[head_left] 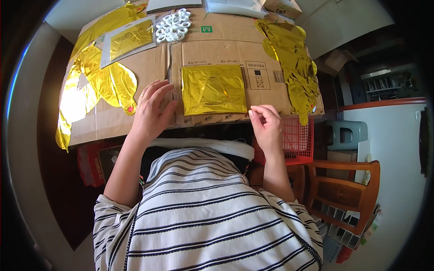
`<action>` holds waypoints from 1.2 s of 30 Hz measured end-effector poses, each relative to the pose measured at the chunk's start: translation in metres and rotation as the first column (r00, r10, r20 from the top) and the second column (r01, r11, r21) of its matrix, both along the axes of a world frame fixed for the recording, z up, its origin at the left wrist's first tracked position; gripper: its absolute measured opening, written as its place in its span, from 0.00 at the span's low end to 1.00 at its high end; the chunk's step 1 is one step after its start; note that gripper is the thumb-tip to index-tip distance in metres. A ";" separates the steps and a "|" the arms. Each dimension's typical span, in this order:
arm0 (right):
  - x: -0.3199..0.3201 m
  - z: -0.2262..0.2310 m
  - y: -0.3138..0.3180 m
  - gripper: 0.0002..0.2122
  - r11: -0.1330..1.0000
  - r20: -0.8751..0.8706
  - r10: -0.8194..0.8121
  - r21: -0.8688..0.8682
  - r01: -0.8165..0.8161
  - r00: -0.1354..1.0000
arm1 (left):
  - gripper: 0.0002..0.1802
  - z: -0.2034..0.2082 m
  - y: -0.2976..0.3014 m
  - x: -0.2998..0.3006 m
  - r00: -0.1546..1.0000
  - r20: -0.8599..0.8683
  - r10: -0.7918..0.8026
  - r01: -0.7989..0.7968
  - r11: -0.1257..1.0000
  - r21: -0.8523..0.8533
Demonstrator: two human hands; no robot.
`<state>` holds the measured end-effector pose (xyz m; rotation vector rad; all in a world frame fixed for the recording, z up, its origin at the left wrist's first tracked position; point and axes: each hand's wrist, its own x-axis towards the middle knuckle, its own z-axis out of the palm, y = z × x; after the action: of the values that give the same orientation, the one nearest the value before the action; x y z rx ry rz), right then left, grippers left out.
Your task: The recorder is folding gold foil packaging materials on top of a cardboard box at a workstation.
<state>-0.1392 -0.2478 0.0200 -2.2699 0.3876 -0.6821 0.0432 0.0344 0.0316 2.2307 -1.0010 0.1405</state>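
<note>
A folded gold foil balloon (pixel 214 89) lies flat as a near-square on the cardboard, between my hands. My left hand (pixel 155 105) rests on the cardboard to its left, fingers loosely bent and thumb apart, holding nothing. At the lower right corner of the folded balloon is my right hand (pixel 266 124). Its thumb and forefinger come together in a pinch, and the other fingers curl in. Whether anything thin is between those fingertips is too small to make out.
The cardboard (pixel 217 52) covers the table. Loose gold foil balloons lie left (pixel 108 81) and right (pixel 291 63). At the back are a packed gold balloon (pixel 131 39), white rings (pixel 174 26) and clear bags (pixel 237 7). A red basket (pixel 298 142) and wooden chair (pixel 343 189) stand right.
</note>
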 end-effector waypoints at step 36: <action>0.027 0.023 -0.012 0.11 0.907 -0.453 0.108 0.410 0.099 0.885 | 0.32 -0.022 -0.097 0.025 0.939 0.090 -0.333 0.333 0.943 0.016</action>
<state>-0.1119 -0.2599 0.0429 -1.9853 0.6883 -0.0151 0.0686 -0.0631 0.0094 2.0348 -1.4129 0.0908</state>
